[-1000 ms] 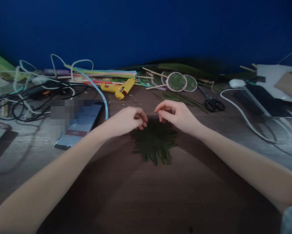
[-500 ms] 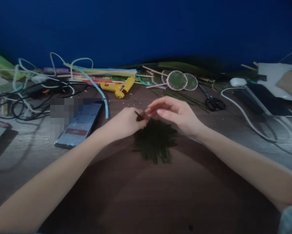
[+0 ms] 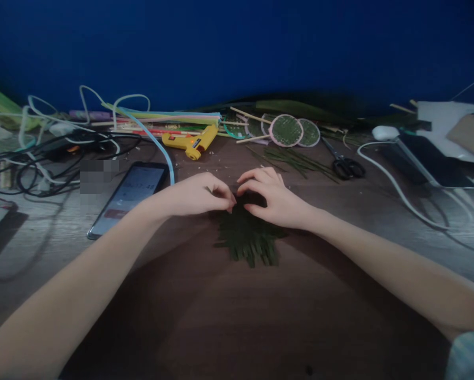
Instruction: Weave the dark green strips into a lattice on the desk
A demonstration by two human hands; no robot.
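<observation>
A flat bundle of dark green leaf strips (image 3: pixel 253 237) lies on the brown table, its cut ends fanned toward me. My left hand (image 3: pixel 205 195) is at the upper left of the bundle, thumb and fingers pinched on a thin green strip whose end shows above the thumb. At the upper right of the bundle is my right hand (image 3: pixel 271 195), its fingers curved and apart from the thumb, with dark green strips below them. Its fingertips are close to those of my left hand; no object shows between its fingers.
Behind my hands lie a yellow glue gun (image 3: pixel 191 142), round green pieces on sticks (image 3: pixel 286 131), loose green strips (image 3: pixel 296 159) and black scissors (image 3: pixel 348 168). A phone (image 3: pixel 128 195) is left; cables (image 3: pixel 35 153) and a dark device (image 3: pixel 430 158) flank the workspace.
My left hand has turned and its fingers now point more downward at the bundle. My right hand has moved slightly down and left, its fingers curling more over the strips.
</observation>
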